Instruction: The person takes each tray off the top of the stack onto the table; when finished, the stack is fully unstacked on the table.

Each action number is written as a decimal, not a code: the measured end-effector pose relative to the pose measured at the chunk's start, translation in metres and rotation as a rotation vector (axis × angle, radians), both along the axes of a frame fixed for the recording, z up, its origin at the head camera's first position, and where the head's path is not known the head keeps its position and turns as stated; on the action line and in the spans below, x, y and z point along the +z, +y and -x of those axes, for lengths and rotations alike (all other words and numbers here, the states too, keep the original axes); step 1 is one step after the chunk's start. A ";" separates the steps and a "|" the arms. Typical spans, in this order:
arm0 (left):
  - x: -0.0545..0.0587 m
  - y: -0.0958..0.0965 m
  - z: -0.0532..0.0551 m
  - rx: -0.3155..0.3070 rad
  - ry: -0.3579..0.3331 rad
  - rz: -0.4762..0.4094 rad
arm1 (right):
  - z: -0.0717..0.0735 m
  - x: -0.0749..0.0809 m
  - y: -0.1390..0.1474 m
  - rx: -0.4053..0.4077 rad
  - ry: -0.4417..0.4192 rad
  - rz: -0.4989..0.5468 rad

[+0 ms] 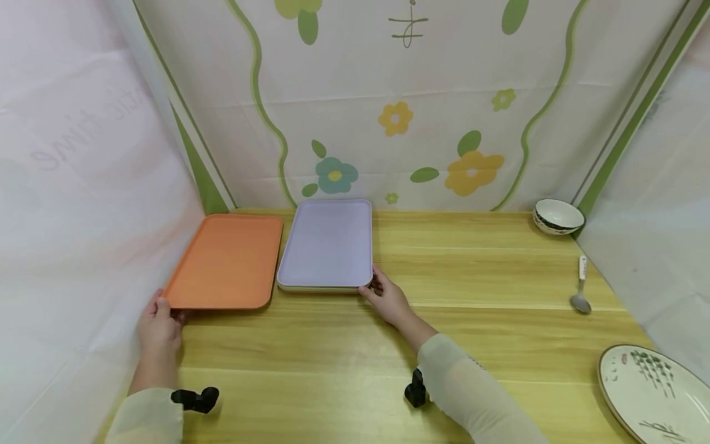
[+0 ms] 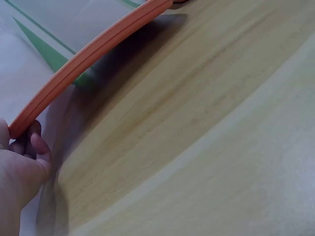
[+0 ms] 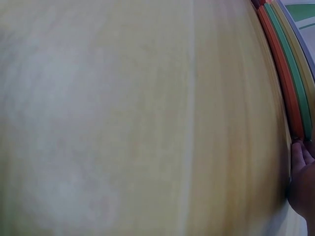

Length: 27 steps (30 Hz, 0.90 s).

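The left hand (image 1: 159, 327) pinches the orange tray (image 1: 226, 262) by its near left corner; the right hand (image 1: 390, 300) grips the lavender-topped tray stack's (image 1: 328, 243) near right corner.

My left sleeve (image 1: 145, 419) and right sleeve (image 1: 474, 394) are pale cream, loose and softly creased; a small, lumpy black device (image 1: 195, 401) juts out beside each.

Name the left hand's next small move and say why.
Probably lower the orange tray gently onto the table: the left hand grips its near-left corner, and the left wrist view shows a shadowed gap beneath its edge.
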State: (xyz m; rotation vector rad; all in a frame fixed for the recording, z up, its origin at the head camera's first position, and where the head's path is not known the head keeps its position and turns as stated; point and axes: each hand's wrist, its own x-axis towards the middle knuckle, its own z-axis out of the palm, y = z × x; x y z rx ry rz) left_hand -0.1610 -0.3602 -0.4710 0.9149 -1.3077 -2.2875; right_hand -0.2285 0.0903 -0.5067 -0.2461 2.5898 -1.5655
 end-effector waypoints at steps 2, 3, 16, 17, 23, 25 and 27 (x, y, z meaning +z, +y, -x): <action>-0.002 0.001 0.000 -0.021 -0.039 0.046 | 0.000 0.000 0.001 0.003 -0.002 0.002; -0.003 0.002 0.000 -0.028 -0.050 0.062 | 0.000 0.000 0.001 0.003 -0.003 0.004; -0.010 0.006 0.005 -0.120 -0.211 0.185 | 0.000 -0.002 0.001 -0.004 0.000 0.002; -0.010 0.006 0.006 -0.133 -0.220 0.197 | 0.000 -0.002 0.001 -0.003 -0.001 -0.001; -0.009 0.009 0.009 -0.153 -0.215 0.217 | 0.000 -0.002 0.000 -0.006 0.015 -0.005; -0.009 0.010 0.010 -0.138 -0.206 0.199 | 0.000 -0.001 0.000 -0.005 0.021 -0.002; -0.008 0.010 0.010 -0.126 -0.195 0.197 | -0.001 -0.001 0.000 -0.002 0.026 0.001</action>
